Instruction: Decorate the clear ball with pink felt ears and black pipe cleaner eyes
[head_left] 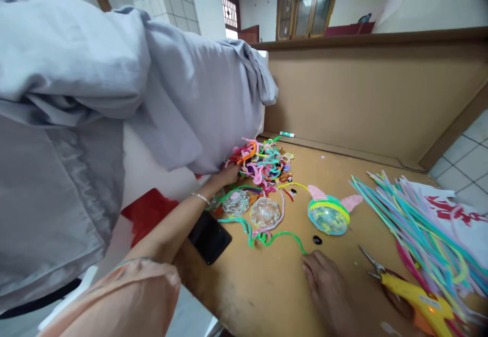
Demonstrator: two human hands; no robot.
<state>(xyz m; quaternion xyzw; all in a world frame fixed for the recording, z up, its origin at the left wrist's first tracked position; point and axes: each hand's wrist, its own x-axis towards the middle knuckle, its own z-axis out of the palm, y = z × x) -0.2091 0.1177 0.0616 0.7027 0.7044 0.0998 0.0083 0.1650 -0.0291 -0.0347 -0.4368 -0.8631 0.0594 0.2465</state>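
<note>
My left hand (230, 173) reaches into the left side of a tangled pile of coloured pipe cleaners (267, 161); its fingertips are hidden among the pieces. On the wooden table, my right hand (324, 281) rests with curled fingers at the end of a wavy green pipe cleaner (284, 234); whether it grips that end is unclear. Two round clear pieces, one on the left (235, 203) and one on the right (266, 212), lie between my hands. Beyond my right hand sits a dome (328, 216) with green, yellow and blue bands and two pink ears. A small black oval (317, 240) lies nearby.
A black phone (210, 238) lies by my left forearm. At the right are a yellow glue gun (417, 299), pliers (375, 263) and a bundle of long pipe cleaners (427, 230). A glue stick (287, 134) lies near the back board (362, 93). Grey cloth (190, 83) hangs at the left.
</note>
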